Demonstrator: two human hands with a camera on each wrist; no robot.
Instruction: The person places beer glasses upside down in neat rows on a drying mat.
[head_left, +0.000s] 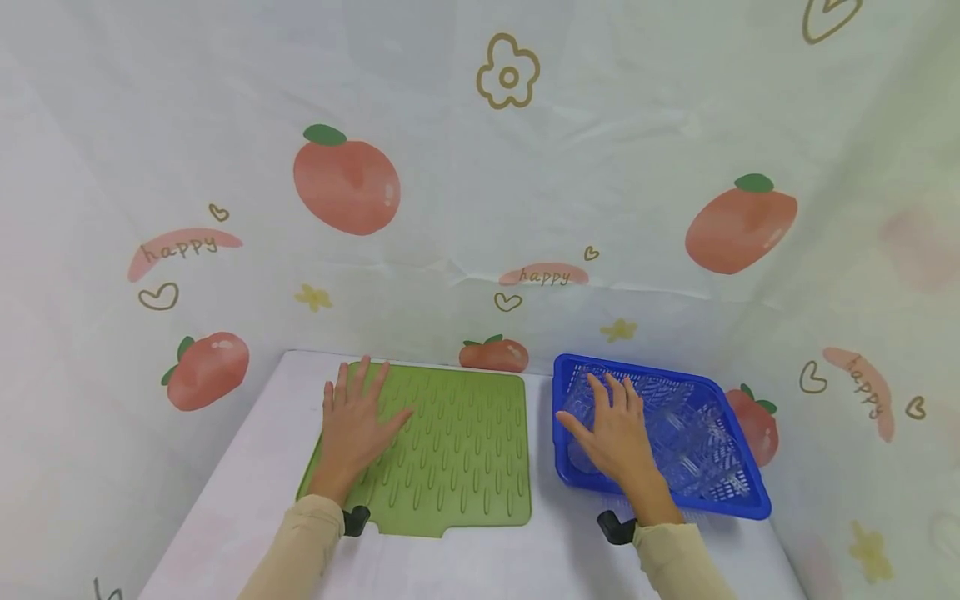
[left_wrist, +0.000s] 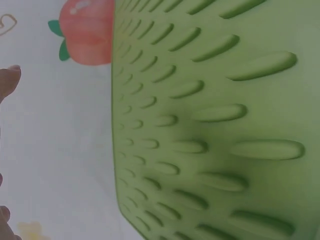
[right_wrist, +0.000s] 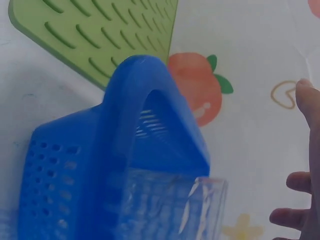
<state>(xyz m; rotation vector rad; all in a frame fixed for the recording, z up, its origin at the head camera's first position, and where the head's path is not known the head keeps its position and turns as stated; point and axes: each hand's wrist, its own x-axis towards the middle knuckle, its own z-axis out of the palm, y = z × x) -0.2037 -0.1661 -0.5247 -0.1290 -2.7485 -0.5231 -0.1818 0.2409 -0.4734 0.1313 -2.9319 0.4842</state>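
My left hand (head_left: 356,433) is spread over the left side of a green ridged mat (head_left: 457,450), fingers straight and holding nothing. The mat, covered in raised oval ridges, fills most of the left wrist view. Over the left part of a blue plastic basket (head_left: 759,505) hangs my right hand (head_left: 617,433), its fingers apart and nothing in them. Several clear, see-through vessels (head_left: 675,433) lie inside the basket; one clear glass-like piece (right_wrist: 207,205) rises near the basket's rim in the right wrist view. Only fingertips of each hand show in the wrist views.
Both mat and basket sit on a white-covered table (head_left: 232,492), the basket to the right of the mat with a narrow gap between. Behind them stands a white cloth backdrop (head_left: 450,167) printed with red fruit, hearts and flowers. Black wrist mounts (head_left: 617,528) jut inward below the hands.
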